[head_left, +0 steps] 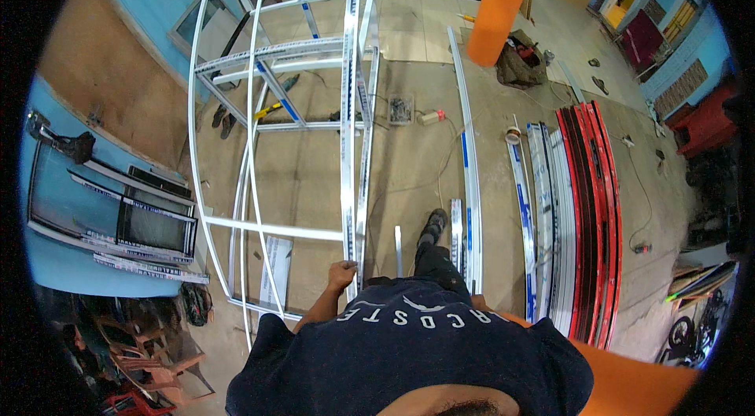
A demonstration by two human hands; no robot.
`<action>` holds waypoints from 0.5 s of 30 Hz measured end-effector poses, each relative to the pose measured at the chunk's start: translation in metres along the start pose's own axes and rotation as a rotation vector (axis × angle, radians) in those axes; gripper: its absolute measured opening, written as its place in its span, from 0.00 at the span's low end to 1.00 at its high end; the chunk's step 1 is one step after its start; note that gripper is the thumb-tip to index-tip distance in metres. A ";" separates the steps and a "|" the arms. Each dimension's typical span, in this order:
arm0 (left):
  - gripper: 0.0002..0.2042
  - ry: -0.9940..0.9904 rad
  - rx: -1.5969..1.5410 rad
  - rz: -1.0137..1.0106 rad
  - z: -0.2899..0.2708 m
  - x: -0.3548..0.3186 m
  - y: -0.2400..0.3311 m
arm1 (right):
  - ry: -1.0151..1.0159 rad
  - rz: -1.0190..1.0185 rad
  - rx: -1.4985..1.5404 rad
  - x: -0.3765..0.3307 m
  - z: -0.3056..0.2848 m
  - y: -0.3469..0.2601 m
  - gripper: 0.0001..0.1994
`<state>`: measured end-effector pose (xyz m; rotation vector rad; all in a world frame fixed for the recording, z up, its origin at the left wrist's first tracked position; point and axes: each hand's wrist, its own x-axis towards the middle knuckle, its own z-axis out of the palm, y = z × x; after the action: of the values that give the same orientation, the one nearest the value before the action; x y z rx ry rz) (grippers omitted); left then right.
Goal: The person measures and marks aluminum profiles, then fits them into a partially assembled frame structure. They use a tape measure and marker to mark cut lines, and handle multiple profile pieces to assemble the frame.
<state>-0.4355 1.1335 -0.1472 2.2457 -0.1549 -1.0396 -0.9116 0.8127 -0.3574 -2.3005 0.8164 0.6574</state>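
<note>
A tall silver aluminium frame [348, 141] of long rails and crossbars stands on my left, with strips of printed film along some bars. My left hand [341, 274] is closed at the lower end of its nearest rail, where the fingers meet the metal. On my right, a long aluminium profile [469, 172] lies on the floor, pointing away from me. Close to its near end is my right hand [480, 303], mostly hidden by my shirt, so its fingers do not show. A short profile piece [456, 231] lies beside my shoe.
Red and white profiles [594, 219] are stacked on the right. An orange pillar [503, 3] rises ahead, beside a dark bag [521, 62]. A tray of small parts [401, 110] sits on the floor near a corded tool [431, 117]. Window panels [118, 211] lean at the left wall.
</note>
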 end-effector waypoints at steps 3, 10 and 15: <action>0.16 0.084 0.334 0.101 -0.003 0.048 0.045 | 0.080 -0.038 0.070 0.059 -0.060 0.023 0.12; 0.17 0.294 0.236 0.287 -0.018 0.166 0.237 | 0.362 0.188 -0.134 0.217 -0.280 0.054 0.04; 0.15 0.359 -0.070 0.434 -0.027 0.193 0.369 | 0.331 0.477 0.801 0.284 -0.480 0.002 0.13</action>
<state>-0.2277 0.7892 -0.0354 2.1602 -0.4200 -0.4015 -0.6011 0.3775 -0.1997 -1.4949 1.4867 0.0753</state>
